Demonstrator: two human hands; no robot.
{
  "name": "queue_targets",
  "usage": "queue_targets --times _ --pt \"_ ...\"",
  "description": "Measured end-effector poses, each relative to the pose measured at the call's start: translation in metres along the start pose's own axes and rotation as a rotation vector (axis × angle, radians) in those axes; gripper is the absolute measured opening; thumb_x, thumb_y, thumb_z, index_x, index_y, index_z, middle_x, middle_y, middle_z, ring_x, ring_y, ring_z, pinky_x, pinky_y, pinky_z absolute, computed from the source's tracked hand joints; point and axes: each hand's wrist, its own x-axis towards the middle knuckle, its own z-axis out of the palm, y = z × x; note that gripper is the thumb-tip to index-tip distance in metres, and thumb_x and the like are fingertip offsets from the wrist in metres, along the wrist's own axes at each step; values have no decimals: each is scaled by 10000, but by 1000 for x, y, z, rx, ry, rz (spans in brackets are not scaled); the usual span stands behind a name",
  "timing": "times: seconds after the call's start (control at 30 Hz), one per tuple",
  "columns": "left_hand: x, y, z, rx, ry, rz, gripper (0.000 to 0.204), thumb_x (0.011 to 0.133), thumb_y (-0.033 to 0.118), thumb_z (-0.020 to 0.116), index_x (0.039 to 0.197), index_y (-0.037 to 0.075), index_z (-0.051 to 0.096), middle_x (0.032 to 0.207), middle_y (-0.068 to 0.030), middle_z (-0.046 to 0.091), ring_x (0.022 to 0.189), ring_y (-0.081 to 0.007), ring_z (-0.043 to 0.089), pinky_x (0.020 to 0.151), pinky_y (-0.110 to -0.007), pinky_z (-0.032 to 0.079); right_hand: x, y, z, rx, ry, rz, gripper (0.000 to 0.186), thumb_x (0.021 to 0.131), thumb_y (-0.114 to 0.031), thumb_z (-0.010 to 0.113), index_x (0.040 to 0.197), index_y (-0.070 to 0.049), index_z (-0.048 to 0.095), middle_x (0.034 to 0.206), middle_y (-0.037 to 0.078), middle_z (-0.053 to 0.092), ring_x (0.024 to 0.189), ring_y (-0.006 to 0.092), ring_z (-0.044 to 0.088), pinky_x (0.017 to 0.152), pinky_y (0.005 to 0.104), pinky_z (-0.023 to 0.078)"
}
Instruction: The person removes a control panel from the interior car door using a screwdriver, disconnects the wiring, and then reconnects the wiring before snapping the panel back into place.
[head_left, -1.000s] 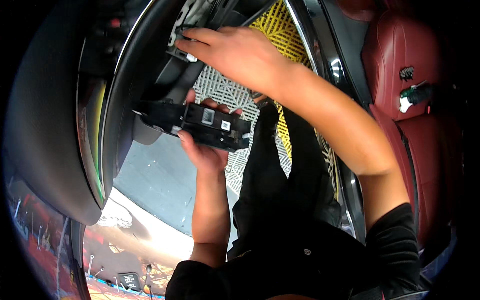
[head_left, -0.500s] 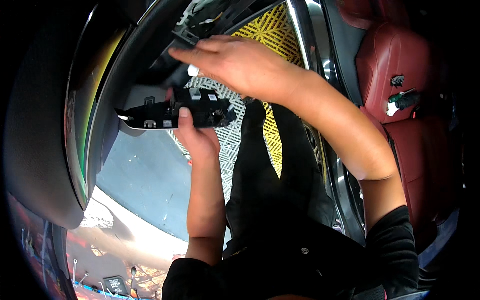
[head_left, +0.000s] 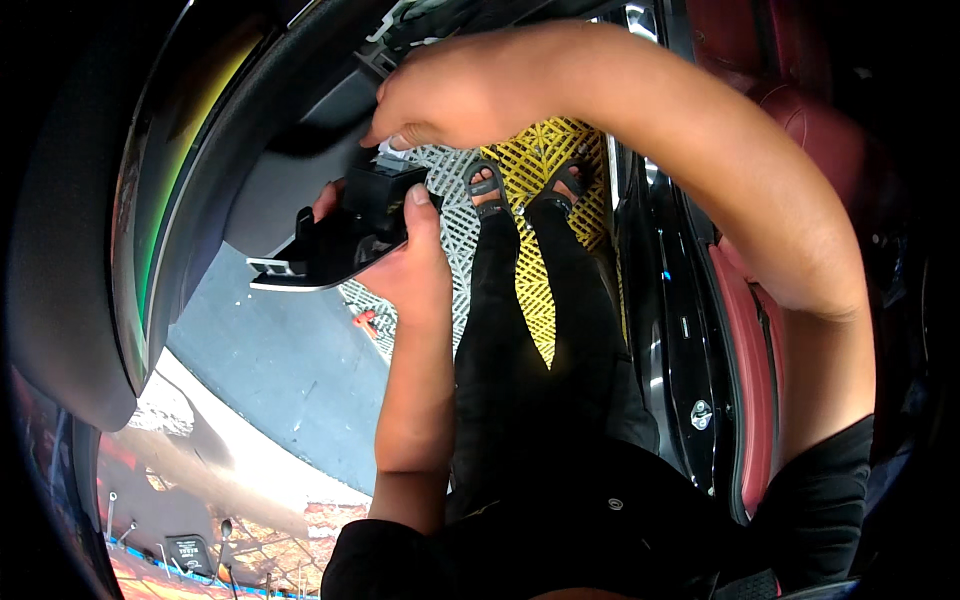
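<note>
A black plastic car-door switch panel [head_left: 325, 258] with a pale rim along one edge is gripped in my left hand [head_left: 410, 262], the thumb over its near side and fingertips showing beyond it. A boxy black housing [head_left: 385, 192] rises from its far right end. Right above that housing, my right hand [head_left: 440, 100] reaches in from the right with curled fingers. Its thumb and fingers are closed on a white plug connector [head_left: 391, 152], which sits at or against the top of the housing; whether it is seated cannot be told.
The open car door [head_left: 90, 230] curves along the left, its opened inner part at the top. Grey and yellow floor grating [head_left: 545, 330] lies under my sandalled feet. A black door sill [head_left: 690, 330] and dark red seat [head_left: 820, 130] stand right. Tools hang lower left.
My right hand has come down and closed with the white connector at the housing. The panel has tilted in my left hand, and my view has shifted.
</note>
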Motion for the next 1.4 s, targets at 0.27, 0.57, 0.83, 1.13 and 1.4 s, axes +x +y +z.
queue_targets --times 0.27,0.57,0.83,1.13,1.4 --pt "6 -8 7 139 -89 112 719 750 50 864 1303 -53 415 1233 -151 530 1083 -210 567 962 -333 491 32 -10 -47 -357 -515 24 344 905 -192 516 1137 -74 741 1104 145 737 975 338 682 880 467 520" --pt "2 -1 11 97 -29 64 672 762 15 849 1295 -71 450 1236 -158 533 1095 -215 564 966 -339 496 11 -20 -72 -182 -517 212 262 913 -226 547 1031 -88 736 971 67 670 827 227 621 723 385 491" --pt "9 1 8 204 -115 192 698 824 25 817 1367 -45 384 1278 -179 514 1120 -231 561 1007 -374 505 22 -4 -68 -59 -520 240 272 915 -168 561 1120 -57 700 1039 101 691 892 233 659 781 384 514" --pt "20 9 8 241 -203 253 707 822 29 832 1370 -25 389 1320 -174 502 1155 -244 547 1014 -380 501 30 14 -59 131 -545 245 351 914 -118 583 1246 -32 658 1109 139 718 968 246 700 856 383 538" --pt "21 14 19 81 -107 115 692 834 50 830 1339 -36 364 1238 -185 531 1025 -214 598 904 -347 551 16 9 -27 -461 -181 -25 251 856 -73 596 1060 -36 738 929 164 746 924 300 726 782 430 578"
